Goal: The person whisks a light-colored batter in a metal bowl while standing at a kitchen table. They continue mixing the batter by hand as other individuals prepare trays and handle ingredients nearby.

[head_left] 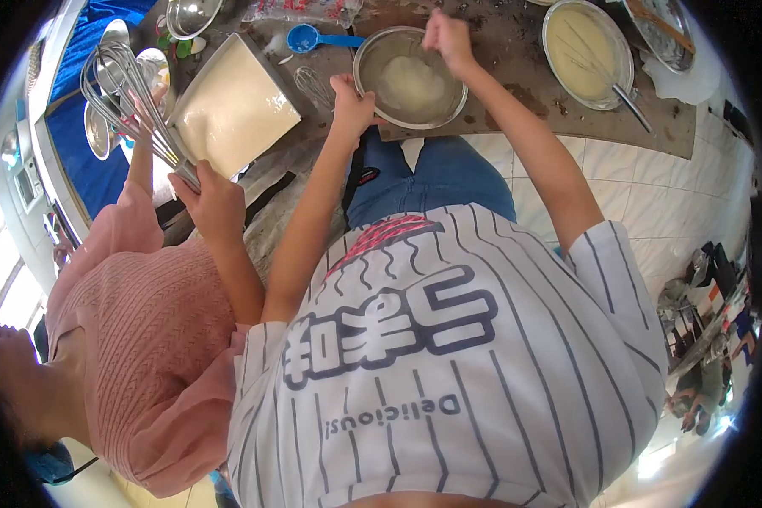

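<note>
In front of me on the table is a round metal mixing bowl (pixel 365 70) with a pale, blurred mixture (pixel 413 82) in it. My left hand (pixel 354 105) grips the bowl's near left rim between thumb and fingers. Over the far right rim, my right hand (pixel 447 39) is raised with its fingers curled in and slightly blurred. Whether anything is inside that fist is hidden. Left of the bowl, beside my left hand, lies a small wire whisk (pixel 314 86). A blue plastic measuring scoop (pixel 308 39) rests behind it, its handle reaching toward the bowl.
To the left, a co-worker's hand (pixel 219 197) holds a large balloon whisk (pixel 133 108) near a square pan of pale batter (pixel 238 108). At right stands a bowl of yellow batter (pixel 565 38) with a whisk in it (pixel 632 105). Beyond is a pan with a wooden utensil (pixel 660 25).
</note>
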Motion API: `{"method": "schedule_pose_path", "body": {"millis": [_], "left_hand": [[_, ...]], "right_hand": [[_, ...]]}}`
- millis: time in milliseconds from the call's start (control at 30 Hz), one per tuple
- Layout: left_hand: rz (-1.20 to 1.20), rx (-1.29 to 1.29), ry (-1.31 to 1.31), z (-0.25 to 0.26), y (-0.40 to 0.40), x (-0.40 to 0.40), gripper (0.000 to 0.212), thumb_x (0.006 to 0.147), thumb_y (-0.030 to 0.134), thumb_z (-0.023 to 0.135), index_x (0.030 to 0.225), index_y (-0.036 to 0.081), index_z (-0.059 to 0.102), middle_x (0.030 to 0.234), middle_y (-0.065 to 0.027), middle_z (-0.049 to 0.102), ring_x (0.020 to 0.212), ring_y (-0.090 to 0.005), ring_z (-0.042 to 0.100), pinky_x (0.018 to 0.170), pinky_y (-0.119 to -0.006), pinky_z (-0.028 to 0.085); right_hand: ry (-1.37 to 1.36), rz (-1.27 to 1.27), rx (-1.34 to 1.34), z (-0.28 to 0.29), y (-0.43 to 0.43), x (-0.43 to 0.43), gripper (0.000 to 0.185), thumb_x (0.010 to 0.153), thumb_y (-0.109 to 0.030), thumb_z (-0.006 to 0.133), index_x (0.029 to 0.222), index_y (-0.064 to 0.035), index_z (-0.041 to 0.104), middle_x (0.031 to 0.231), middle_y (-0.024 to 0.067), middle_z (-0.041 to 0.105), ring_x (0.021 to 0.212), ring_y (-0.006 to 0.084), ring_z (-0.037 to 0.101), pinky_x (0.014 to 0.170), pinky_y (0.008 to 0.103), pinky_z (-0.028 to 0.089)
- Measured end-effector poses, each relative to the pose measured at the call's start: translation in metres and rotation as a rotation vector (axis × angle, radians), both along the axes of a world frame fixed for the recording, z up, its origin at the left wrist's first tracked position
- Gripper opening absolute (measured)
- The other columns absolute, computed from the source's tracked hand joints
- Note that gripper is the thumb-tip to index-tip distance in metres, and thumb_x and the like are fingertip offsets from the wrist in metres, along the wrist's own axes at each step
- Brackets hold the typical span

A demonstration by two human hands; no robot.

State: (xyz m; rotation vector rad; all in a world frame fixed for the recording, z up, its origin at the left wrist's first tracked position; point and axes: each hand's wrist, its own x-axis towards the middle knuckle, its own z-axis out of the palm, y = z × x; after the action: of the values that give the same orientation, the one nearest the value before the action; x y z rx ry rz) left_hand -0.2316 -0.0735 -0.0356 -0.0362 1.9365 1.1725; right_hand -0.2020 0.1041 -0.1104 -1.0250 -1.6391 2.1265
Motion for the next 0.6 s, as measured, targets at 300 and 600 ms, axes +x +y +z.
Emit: {"method": "schedule_pose_path", "body": {"millis": [300, 600], "left_hand": [[0.044, -0.003, 0.007, -0.002, -0.004, 0.002, 0.037, 0.074, -0.003, 0.042, 0.101, 0.002, 0.017, 0.095, -0.02, 0.038, 0.078, -0.0286, 0.054, 0.056, -0.037, 0.053], [-0.002, 0.023, 0.09, -0.016, -0.01, 0.005, 0.035, 0.07, -0.005, 0.043, 0.096, 0.003, 0.02, 0.089, -0.0149, 0.037, 0.079, -0.026, 0.052, 0.053, -0.037, 0.054]], "right_hand": [[-0.002, -0.049, -0.346, 0.011, -0.007, -0.001, 0.035, 0.078, -0.023, 0.041, 0.049, -0.0041, 0.042, 0.042, 0.0031, 0.038, 0.036, 0.0143, 0.04, 0.041, 0.0288, 0.035], [-0.044, 0.106, -0.364, 0.005, -0.005, 0.001, 0.038, 0.08, -0.026, 0.037, 0.048, -0.0059, 0.038, 0.041, 0.0013, 0.034, 0.035, 0.0118, 0.033, 0.04, 0.0256, 0.033]]}}
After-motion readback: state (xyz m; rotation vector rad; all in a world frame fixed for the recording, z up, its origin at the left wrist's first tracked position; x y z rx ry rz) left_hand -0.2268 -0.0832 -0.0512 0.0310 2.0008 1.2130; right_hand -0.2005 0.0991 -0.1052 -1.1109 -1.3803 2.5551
